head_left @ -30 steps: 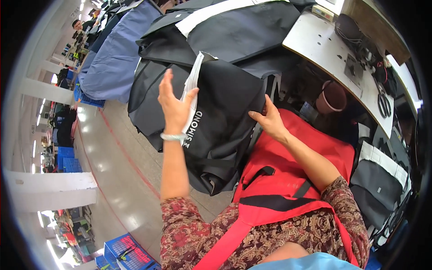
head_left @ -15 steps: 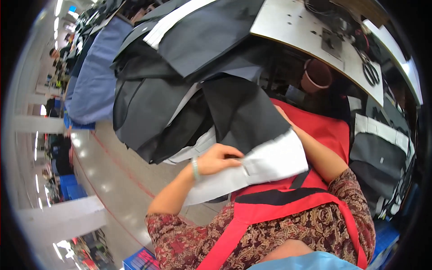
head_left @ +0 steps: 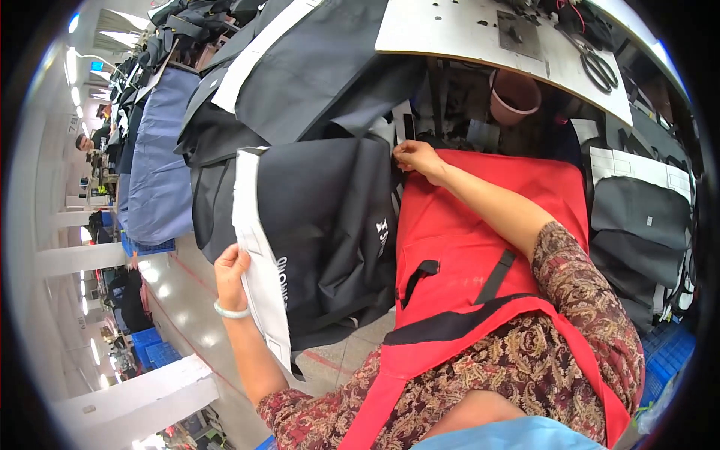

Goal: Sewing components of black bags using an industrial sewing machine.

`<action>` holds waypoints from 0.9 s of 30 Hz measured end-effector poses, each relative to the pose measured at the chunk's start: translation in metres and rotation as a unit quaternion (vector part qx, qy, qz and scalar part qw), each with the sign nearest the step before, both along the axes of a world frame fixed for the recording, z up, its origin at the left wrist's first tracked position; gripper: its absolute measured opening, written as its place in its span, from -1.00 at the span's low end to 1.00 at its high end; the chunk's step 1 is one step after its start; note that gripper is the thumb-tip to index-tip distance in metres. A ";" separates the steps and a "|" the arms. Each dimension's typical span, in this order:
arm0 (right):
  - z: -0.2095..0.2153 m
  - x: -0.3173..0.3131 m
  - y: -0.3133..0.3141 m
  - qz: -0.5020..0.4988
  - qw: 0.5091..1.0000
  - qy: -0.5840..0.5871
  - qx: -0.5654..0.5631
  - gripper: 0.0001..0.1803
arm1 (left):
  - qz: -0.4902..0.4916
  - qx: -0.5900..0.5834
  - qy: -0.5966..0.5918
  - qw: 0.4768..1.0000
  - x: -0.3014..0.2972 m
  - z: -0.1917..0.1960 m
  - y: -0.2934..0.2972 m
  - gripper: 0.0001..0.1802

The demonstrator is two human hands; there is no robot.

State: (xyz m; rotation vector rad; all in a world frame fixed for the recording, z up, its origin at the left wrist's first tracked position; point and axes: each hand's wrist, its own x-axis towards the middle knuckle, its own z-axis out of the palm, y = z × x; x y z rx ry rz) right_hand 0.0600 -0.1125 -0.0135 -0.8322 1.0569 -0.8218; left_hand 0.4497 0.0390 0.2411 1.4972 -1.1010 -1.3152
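A black fabric panel (head_left: 322, 202) with a white band (head_left: 253, 232) along its left edge and white printing on it hangs spread out to the left of my lap. My left hand (head_left: 231, 271) pinches the white band at about its middle, thumb on top. At the panel's far right corner is my right hand (head_left: 418, 159), its fingertips closed on the fabric's edge. My lap is covered by a red apron (head_left: 487, 202) with black trim. Behind the panel lies a pile of more dark fabric pieces (head_left: 322, 67), one with a white strip.
At the far right, a white worktable (head_left: 465, 37) carries black-handled scissors (head_left: 598, 73). Below it stands a pink bucket (head_left: 514, 97). Grey fabric pieces with white bands (head_left: 637, 202) are stacked at right. A blue-grey cloth (head_left: 161, 157) hangs at left beside the tiled floor.
The panel has been turned and spread, its white band swinging from across my lap to the left. My left hand moved left with the band; my right hand came into view at the far corner.
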 end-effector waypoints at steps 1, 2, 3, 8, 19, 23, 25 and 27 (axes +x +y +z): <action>0.000 -0.006 0.002 0.004 1.000 0.003 -0.001 -0.73 | 0.004 -0.001 0.003 1.000 -0.017 0.008 0.004 -0.75; 0.003 -0.011 0.010 0.007 1.000 -0.024 -0.012 -0.74 | -0.085 0.045 -0.014 0.995 -0.044 0.019 0.012 -0.80; 0.007 -0.013 0.016 0.015 0.998 -0.054 -0.025 -0.75 | -0.169 0.088 -0.031 0.981 -0.070 0.027 0.026 -0.82; -0.003 -0.028 0.018 0.068 0.978 -0.195 -0.030 -0.88 | -0.501 0.112 -0.003 0.858 -0.169 0.002 0.030 -0.75; 0.125 -0.014 0.108 0.122 0.987 -0.035 -0.103 -0.64 | -0.138 -0.256 -0.237 0.927 -0.145 -0.119 -0.027 -0.44; 0.172 0.014 0.133 0.217 0.976 -0.038 -0.002 -0.60 | -0.071 -0.200 -0.212 0.954 -0.150 -0.115 -0.040 -0.61; 0.169 0.041 0.149 0.246 0.959 -0.138 -0.008 -0.58 | -0.059 -0.137 -0.108 0.983 -0.130 -0.113 -0.040 -0.72; 0.171 0.040 0.141 0.354 0.932 -0.019 -0.078 -0.54 | -0.056 -0.048 -0.075 0.994 -0.115 -0.119 -0.046 -0.73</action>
